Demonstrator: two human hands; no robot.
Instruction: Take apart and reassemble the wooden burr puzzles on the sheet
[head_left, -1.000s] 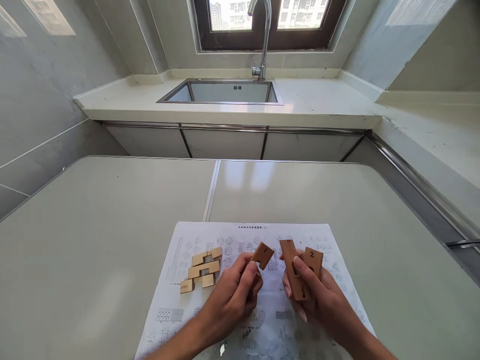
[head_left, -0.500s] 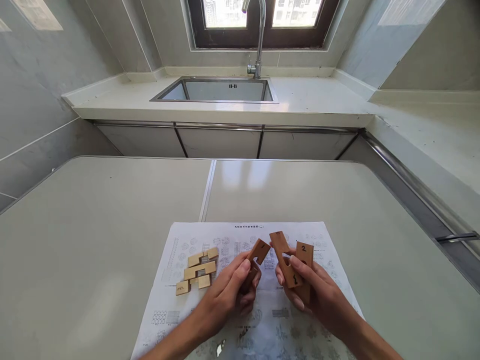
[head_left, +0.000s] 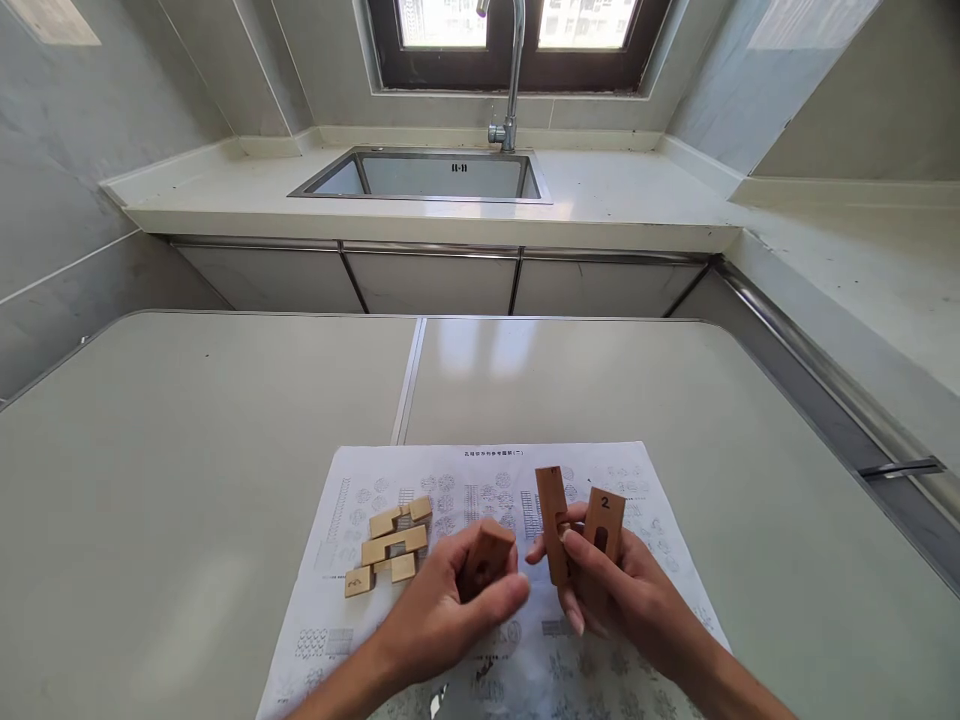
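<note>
One reddish-brown block: sat in the left hand, seen nearly end-on, the fingers curled around it and the thumb reaching out below it.
Tall block: was in the right hand, slightly tilted and notched on its right edge, with one fingertip showing past its left side.
Block marked 2: was also in the right hand, just beside the tall block; the hand was partly closed, its thumb pointing to the tall block.
Pale pieces: lay joined on the paper, left of the left hand, a mark on the nearest.
Paper: was spread beneath both hands, printed with small diagrams, mostly too fine to read.
Table: was smooth and light, with a strip running across it.
Cabinets: stood beyond, under a white counter.
Sink: was set in the counter.
Tap: rose behind the sink, before a dark-framed window.
</note>
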